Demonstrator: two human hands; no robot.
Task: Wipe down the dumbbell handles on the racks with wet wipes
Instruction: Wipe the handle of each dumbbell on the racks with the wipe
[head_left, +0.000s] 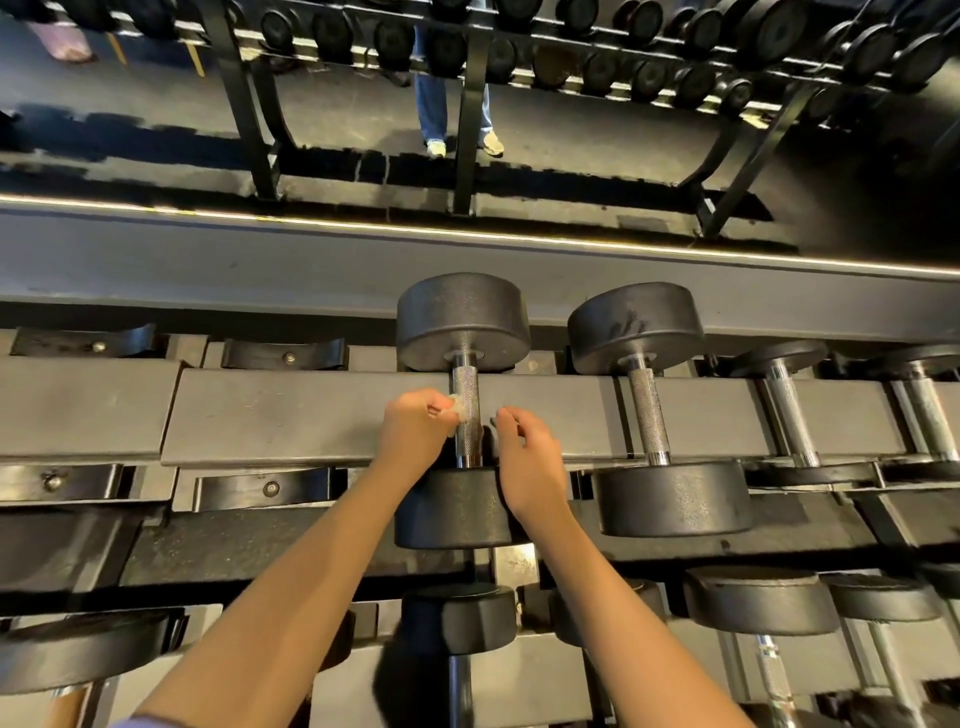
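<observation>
The rack (311, 415) fills the lower view. Its grey shelf runs under the dumbbell (462, 322), which lies in the middle of the upper tier with one black head away from the person and one towards them. Beyond the dumbbell, past a lit strip, stands a far rack (470, 130) loaded with dark weights, with a person's legs (434, 98) in jeans and pale shoes behind it. I cannot tell whether that part is a mirror.

Just right of the dumbbell lies a second dumbbell (649, 415) of about the same size, and right of that are smaller ones with chrome bars. Left of the dumbbell sit black saddles (283, 356) bolted to the rack. Below it, on the lower tier, more weights (758, 600) show their heads.

Both bare forearms reach up from the bottom edge to the dumbbell. The left hand (410, 431) is at the left side of the handle (466, 421), with its fingers curled and its thumb and fingertips pinching a small crumpled wipe (457, 408). The wipe touches the knurled handle about midway along it.

The right hand (524, 447) is just right of the handle above the near head. Its fingers are loosely bent and its fingertips point at the bar. Whether it touches the handle or holds anything I cannot tell.
</observation>
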